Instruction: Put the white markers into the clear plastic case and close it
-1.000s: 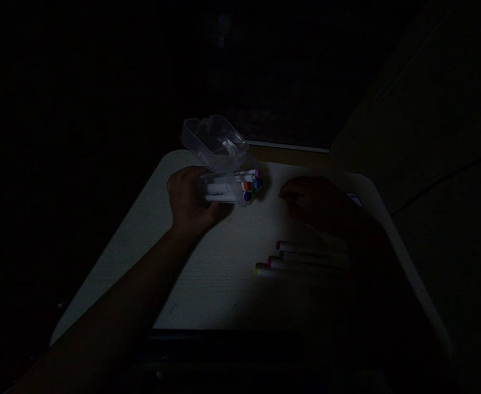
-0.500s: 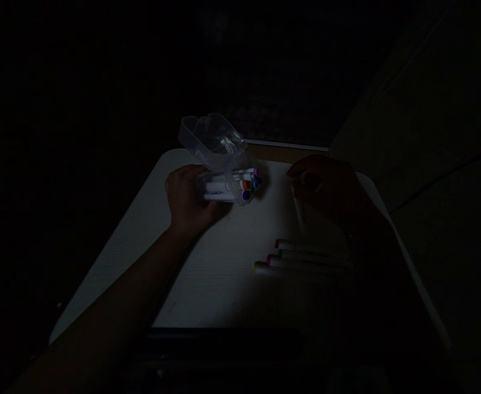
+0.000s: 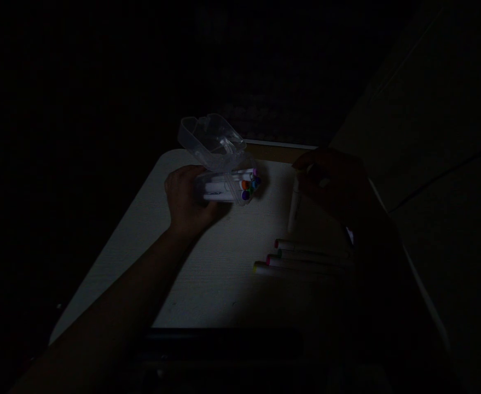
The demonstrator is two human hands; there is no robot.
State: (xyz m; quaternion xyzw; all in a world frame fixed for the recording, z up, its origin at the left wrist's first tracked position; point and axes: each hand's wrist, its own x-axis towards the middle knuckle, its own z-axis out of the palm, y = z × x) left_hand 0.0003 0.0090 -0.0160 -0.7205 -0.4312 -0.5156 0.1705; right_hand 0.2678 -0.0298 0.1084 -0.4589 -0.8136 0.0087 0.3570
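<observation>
My left hand (image 3: 187, 200) is wrapped round a clear plastic case (image 3: 234, 189) that lies tilted on its side, its lid (image 3: 211, 141) swung open at the top. Inside it are several white markers (image 3: 218, 189) with coloured ends, orange, purple, blue, green and pink, facing right. At the right, my dim right hand (image 3: 332, 178) pinches the upper end of a single white marker (image 3: 293, 208), which hangs down from the fingertips. Below that, several loose markers (image 3: 306, 262) lie side by side with red, green, pink and yellow ends pointing left; shadow hides their right ends.
All this is on a pale, round-cornered table (image 3: 142, 230) in very low light. A dark bar (image 3: 224, 342) runs along the near edge. A thin dark cord (image 3: 445, 175) crosses the floor at the right.
My right hand has moved slightly right, and the marker in it has swung so its lower end points more to the left. My left hand and the case stay still.
</observation>
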